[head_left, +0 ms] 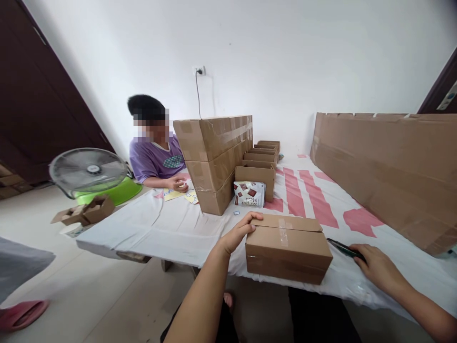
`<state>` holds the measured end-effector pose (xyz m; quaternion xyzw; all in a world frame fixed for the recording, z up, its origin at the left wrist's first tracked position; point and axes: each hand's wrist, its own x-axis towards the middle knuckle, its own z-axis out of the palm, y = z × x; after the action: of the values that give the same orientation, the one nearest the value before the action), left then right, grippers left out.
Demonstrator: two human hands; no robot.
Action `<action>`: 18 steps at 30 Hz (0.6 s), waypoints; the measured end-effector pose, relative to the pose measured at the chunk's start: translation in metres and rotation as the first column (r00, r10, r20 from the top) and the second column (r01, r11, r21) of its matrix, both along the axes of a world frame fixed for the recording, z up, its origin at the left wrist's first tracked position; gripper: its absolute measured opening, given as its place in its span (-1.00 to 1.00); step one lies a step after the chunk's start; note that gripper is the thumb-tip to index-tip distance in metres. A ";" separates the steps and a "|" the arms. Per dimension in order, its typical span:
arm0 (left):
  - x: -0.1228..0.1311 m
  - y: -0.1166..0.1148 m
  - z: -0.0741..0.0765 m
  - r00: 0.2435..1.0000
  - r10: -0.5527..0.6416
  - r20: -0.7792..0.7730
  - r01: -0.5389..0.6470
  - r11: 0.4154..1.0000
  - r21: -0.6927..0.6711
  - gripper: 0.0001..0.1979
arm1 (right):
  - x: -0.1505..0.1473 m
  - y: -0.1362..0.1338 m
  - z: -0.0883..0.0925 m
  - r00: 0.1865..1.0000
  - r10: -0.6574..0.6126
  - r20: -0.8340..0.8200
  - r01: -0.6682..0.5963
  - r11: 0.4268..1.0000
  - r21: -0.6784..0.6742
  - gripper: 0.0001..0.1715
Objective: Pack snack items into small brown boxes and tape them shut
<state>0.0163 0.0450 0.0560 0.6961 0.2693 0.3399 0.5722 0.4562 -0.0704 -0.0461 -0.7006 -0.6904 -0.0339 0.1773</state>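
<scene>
A small closed cardboard box, taped across its top seam, sits near the front edge of the low table. My left hand rests against the box's left top corner, fingers curled over the edge. My right hand lies on the table to the right of the box, closed on a dark slim tool that points toward the box.
A stack of large taped cartons stands mid-table, with a row of small open boxes and a printed packet beside it. Long flat cardboard leans at the right. A seated person in purple works at the far left; fan on floor.
</scene>
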 end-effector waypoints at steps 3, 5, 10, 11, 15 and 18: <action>0.000 0.000 -0.001 1.000 0.000 -0.003 0.000 1.000 -0.021 -0.66 | 0.002 0.005 0.008 1.000 0.028 0.003 -0.028 0.998 -0.057 -0.54; 0.000 -0.001 -0.001 1.000 -0.001 -0.005 0.000 0.999 -0.033 -0.66 | 0.003 0.010 0.016 1.000 0.011 0.019 -0.009 0.994 -0.112 -0.53; -0.002 -0.001 -0.003 0.999 -0.032 0.018 0.032 0.998 -0.048 -0.65 | -0.007 0.033 0.053 0.973 -0.231 -0.026 0.220 0.951 -0.217 -0.54; -0.002 -0.002 -0.004 0.999 -0.040 0.024 0.041 0.998 -0.050 -0.65 | -0.013 0.039 0.066 0.960 -0.271 -0.076 0.254 0.950 -0.183 -0.54; -0.003 -0.001 -0.004 0.997 -0.058 0.043 0.061 0.996 -0.063 -0.65 | -0.056 0.059 0.129 0.961 -0.013 -0.277 0.031 0.998 0.062 -0.46; -0.003 0.001 -0.005 0.996 -0.067 0.051 0.070 0.995 -0.065 -0.66 | -0.107 0.061 0.171 0.926 0.311 -0.213 -0.296 0.950 0.101 -0.49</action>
<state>0.0130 0.0462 0.0507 0.6771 0.2423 0.3278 0.6127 0.3490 -0.0098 0.1251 -0.5784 -0.7642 0.0508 0.2810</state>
